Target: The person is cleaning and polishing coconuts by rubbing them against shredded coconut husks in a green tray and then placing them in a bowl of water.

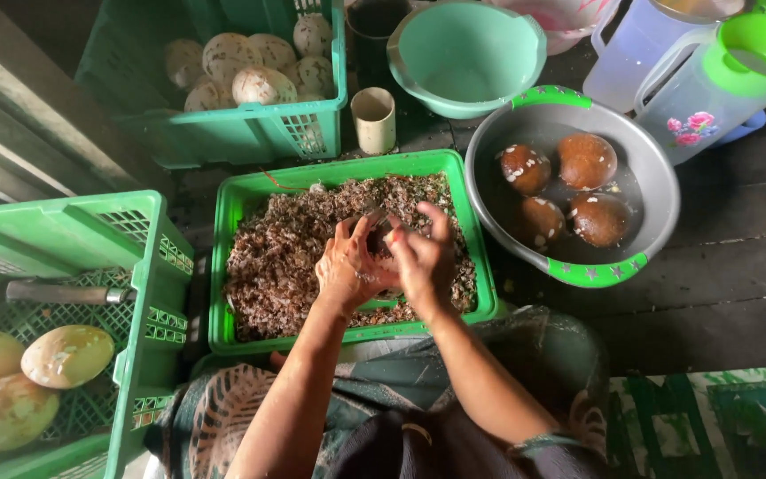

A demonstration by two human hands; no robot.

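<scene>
Head view, looking down. My left hand and right hand meet over the shallow green tray of brown shavings, both clenched around a small dark object held just above the heap; I cannot tell what it is. Right of the tray, a grey basin holds four brown round shells in water. A green crate of pale peeled rounds stands behind, another crate at left.
</scene>
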